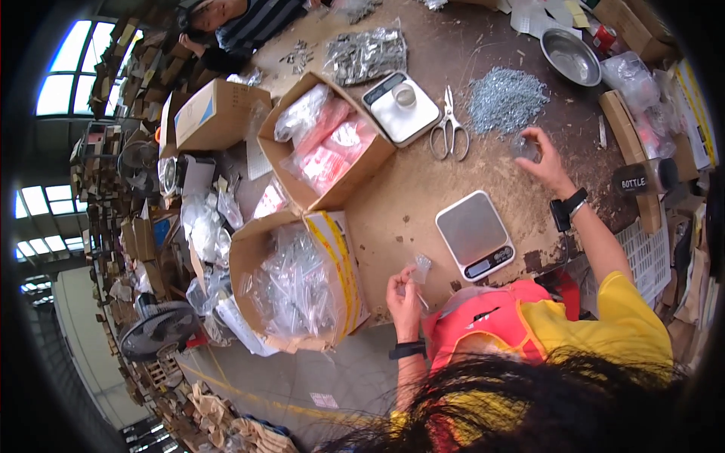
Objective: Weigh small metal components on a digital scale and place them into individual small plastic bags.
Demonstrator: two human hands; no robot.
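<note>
My left hand pinches a small clear plastic bag near the table's front edge. Further out on the right, my right hand has its fingers round a small clear cup; whether anything is inside cannot be made out. Just beyond the cup lies a heap of small silvery metal pieces, perhaps screws. Between my hands sits a white kitchen scale, its grey plate bare. At my left, an open carton holds many clear plastic bags.
Another carton contains red-and-white bags. Beyond it are a second scale bearing a small round container, scissors and a bag of metal parts. A metal bowl stands far right. Another person is across the table.
</note>
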